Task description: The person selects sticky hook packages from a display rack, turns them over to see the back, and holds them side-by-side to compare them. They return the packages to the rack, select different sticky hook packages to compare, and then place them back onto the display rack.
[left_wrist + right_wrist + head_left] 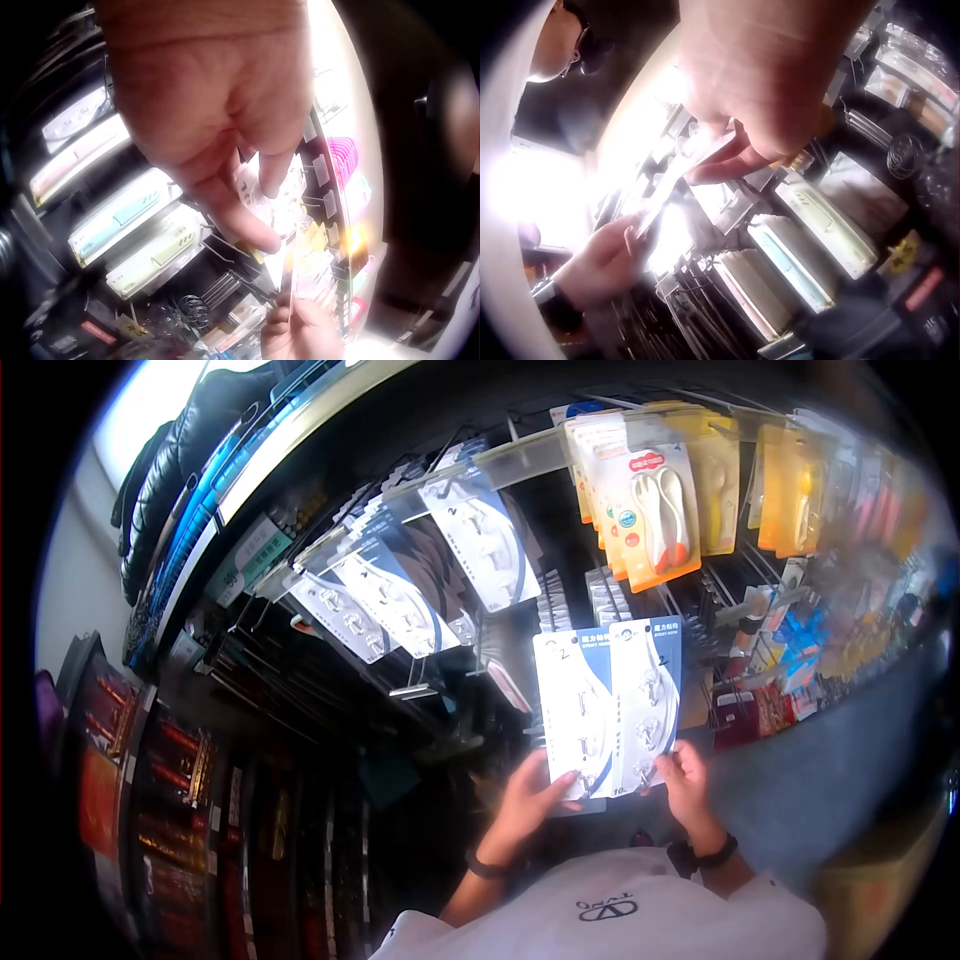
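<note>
Two blue-and-white blister cards of clear adhesive hooks are held up side by side in the head view, the left card slightly overlapped by the right card. My left hand grips the lower left corner, its thumb lying across the front. At the lower right edge, my right hand pinches the other card between thumb and fingers. Edge-on, the cards appear as a bright, overexposed strip in the right wrist view, spanning both hands. Glare washes out much of them in the left wrist view too.
More hook cards hang on rack pegs at upper left. Spoon-and-fork packs hang at upper right, with yellow packs beyond. Boxed items and a wire whisk show behind. Red-packaged goods fill shelves at lower left.
</note>
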Demonstrator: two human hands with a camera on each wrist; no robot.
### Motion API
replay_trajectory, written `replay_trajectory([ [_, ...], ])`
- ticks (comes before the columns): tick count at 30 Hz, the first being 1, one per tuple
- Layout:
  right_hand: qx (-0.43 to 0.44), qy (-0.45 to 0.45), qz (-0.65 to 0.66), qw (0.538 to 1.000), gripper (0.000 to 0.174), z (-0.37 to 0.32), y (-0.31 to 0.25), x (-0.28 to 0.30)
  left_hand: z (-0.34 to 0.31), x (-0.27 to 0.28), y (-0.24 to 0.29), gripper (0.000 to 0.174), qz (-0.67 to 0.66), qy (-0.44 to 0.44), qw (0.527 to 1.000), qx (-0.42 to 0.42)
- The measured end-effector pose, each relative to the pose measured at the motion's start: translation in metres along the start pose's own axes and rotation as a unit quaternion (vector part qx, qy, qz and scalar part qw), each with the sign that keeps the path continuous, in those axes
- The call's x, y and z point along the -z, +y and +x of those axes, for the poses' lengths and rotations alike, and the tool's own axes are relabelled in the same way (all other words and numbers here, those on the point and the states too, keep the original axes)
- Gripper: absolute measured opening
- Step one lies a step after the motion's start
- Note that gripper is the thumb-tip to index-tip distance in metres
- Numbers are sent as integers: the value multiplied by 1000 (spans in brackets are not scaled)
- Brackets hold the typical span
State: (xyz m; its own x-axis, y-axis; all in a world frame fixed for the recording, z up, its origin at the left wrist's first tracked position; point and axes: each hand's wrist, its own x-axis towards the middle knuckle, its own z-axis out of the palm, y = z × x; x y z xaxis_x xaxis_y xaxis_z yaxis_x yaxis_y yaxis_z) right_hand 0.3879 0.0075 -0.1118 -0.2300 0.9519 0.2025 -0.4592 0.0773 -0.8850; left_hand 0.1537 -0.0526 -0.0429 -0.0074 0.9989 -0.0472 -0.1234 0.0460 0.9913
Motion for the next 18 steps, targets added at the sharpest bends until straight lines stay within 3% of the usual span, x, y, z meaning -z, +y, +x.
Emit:
replay_trajectory([
  [8, -20, -7, 31, 999, 14, -3, 12, -2, -7, 0, 4, 29, 27, 4, 1000, 15],
  [11, 15, 29, -47, 998, 13, -4, 19, -2, -11, 0, 1, 29, 22, 19, 1000, 0],
  [18, 87, 44, -63, 993, 17, 5, 20, 5, -14, -5, 9, 31, 63, 94, 994, -6],
])
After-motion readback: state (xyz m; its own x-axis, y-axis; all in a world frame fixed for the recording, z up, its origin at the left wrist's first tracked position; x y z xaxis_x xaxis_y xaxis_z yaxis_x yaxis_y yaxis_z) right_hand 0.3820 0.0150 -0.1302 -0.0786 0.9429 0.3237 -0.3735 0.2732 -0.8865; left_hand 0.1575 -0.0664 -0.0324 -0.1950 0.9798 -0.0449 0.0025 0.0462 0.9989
